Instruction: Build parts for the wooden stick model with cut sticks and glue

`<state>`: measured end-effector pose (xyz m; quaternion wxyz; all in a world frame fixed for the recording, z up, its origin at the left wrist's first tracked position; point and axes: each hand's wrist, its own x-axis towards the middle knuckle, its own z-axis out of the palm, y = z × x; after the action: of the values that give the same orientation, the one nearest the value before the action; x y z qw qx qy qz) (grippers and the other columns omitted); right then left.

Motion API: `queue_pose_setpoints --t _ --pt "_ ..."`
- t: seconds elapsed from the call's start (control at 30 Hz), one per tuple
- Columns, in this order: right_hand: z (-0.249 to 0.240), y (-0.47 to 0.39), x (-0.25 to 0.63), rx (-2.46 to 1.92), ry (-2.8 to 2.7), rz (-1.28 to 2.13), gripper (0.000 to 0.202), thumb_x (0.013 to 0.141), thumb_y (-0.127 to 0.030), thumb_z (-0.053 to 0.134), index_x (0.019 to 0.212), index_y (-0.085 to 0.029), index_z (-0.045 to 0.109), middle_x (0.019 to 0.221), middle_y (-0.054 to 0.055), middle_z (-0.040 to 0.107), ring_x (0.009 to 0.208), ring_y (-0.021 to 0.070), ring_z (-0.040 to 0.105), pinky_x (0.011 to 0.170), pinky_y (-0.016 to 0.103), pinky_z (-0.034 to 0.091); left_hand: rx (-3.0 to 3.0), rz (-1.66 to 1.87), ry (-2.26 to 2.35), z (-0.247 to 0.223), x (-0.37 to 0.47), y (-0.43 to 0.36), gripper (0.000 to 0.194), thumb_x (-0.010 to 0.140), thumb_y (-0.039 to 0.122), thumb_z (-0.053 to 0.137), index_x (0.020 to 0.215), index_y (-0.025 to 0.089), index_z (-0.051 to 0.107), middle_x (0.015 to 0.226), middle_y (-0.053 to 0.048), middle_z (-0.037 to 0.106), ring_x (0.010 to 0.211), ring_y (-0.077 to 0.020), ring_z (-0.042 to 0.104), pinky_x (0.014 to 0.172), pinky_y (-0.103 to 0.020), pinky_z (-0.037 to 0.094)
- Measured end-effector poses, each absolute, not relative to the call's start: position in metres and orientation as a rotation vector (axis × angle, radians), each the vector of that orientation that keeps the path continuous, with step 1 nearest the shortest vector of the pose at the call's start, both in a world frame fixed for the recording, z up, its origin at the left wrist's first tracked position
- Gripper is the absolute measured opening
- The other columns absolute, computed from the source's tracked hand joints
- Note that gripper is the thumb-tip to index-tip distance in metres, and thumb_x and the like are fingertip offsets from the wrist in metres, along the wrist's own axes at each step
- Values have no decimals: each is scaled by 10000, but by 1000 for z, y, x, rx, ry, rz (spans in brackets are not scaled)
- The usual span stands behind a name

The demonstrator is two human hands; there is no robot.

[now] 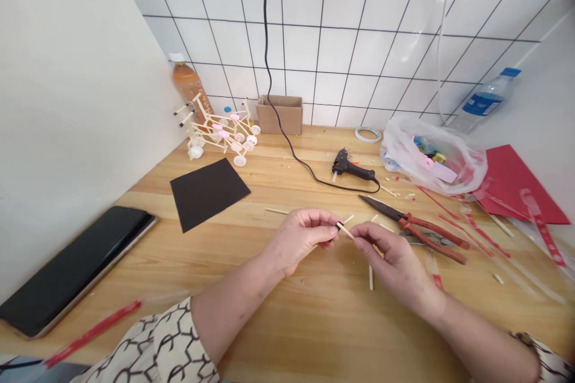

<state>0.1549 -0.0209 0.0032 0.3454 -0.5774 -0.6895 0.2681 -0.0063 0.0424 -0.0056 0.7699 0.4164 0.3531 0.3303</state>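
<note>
- The light wooden tabletop (314,323) has a smooth, faintly shiny grain.
- The thin pale wooden stick (345,229) pinched between the left hand (302,239) and the right hand (390,257) looks matt.
- The red-handled metal pliers (415,227) have dull dark jaws.
- The black square sheet (208,191) is matt, like paper.
- The black phone (72,269) is glossy.
- The clear plastic bag (431,152) is crinkled and shiny.
- The white wall tiles (359,24) are glazed.

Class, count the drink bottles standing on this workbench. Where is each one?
2. An orange drink bottle stands in the back left corner behind the stick model; a clear blue-capped bottle stands at the far right. Others may be hidden.
</note>
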Motion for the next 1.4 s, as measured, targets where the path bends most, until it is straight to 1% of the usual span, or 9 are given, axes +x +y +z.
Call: queue_pose_setpoints --t 0.3,0.4,0.5,0.6,0.77,0.9,1.17,1.4 --pt "2 -20 155 -1482 -1800 648 163 852 -183 430 818 -194 589 756 24 640 698 150 585 645 243 455 965 709 728 -5 -8 42 122 606 177 669 719 128 661 611 1 599 571 -91 529 588 -235 407" --pt "2 -20 154 -1462 -1805 621 163 853 -166 429 817 -190 586 750 20 634 692 143 580 644 234 451 971 714 698 -5 -7 42 107 648 224 662 705 134 665 622 -6 606 588 -97 533 613 -239 407" --pt "1 -21 153 -1437 -1822 583 158 850 -145 433 805 -188 579 726 15 619 673 136 567 627 224 443 982 731 681 -4 -7 41 199 708 309 636 633 126 652 590 -14 590 578 -96 510 610 -241 396" --pt "-1 -23 151 -1397 -1855 542 158 850 -127 432 794 -187 567 691 8 590 639 129 542 599 216 430 963 746 721 -3 -6 41 260 696 344 659 558 129 615 547 2 562 550 -87 488 601 -238 377" --pt "-5 -24 150 -1363 -1906 504 153 851 -101 429 816 -181 554 730 19 583 671 128 539 620 222 425 965 750 794 -3 -5 39 244 622 297 718 505 131 583 494 21 535 510 -73 454 572 -233 346" --pt "-7 -25 150 -1367 -1921 501 157 858 -102 421 835 -179 556 755 28 589 697 136 548 635 235 430 970 761 791 -4 -4 39 196 583 247 726 506 135 585 500 21 544 513 -81 469 580 -245 354" --pt "-9 -26 151 -1376 -1926 465 161 867 -116 410 825 -176 553 742 30 574 681 137 533 614 240 421 988 747 803 -4 -4 40 131 584 204 696 547 135 591 523 13 560 528 -87 484 590 -247 365" --pt "-11 -27 153 -1379 -1937 409 154 865 -116 409 833 -181 545 752 35 566 699 152 532 632 264 433 1081 697 856 -6 -4 40 122 623 224 664 577 141 588 554 11 567 549 -86 483 594 -239 359"
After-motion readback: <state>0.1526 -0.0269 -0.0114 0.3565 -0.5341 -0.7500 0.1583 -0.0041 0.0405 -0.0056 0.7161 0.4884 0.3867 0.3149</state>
